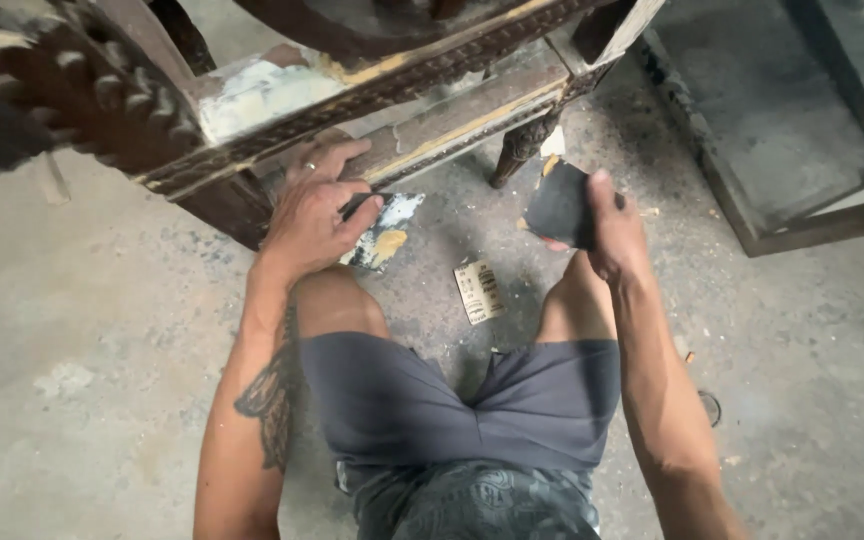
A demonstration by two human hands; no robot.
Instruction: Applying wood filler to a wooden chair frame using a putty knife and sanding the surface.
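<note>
The person sat low on a grey concrete floor [102, 330], knees apart, in dark grey shorts [452, 400].

The left hand [317, 210] was at about ten o'clock from the knees. It was bent around a thin dark tool [357, 205], with the fingers curled and the thumb pressed on it, so the grip was closed on that tool. The fingertips touched the lower rail of an old carved wooden frame [372, 90]. A ring sat on one finger, and a dark tattoo showed on the forearm.

The right hand [607, 225] was at about one o'clock. It held up a dark folded sheet [557, 205] — likely sandpaper — with the thumb on top and the fingers hidden behind. The sheet was in the air, above the floor and clear of the frame.

No pots or boxes showed. Just under the left hand lay a flat board [387, 232] smeared with white and yellow paste. A small printed paper scrap [479, 291] lay on the floor between the knees, at twelve o'clock.

The frame had brown beaded carving and patches of pale filler. One carved leg [524, 145] stood on the floor near the sheet. At two o'clock a dark metal frame [782, 130] rested on the dusty floor — well apart from the hands.
</note>
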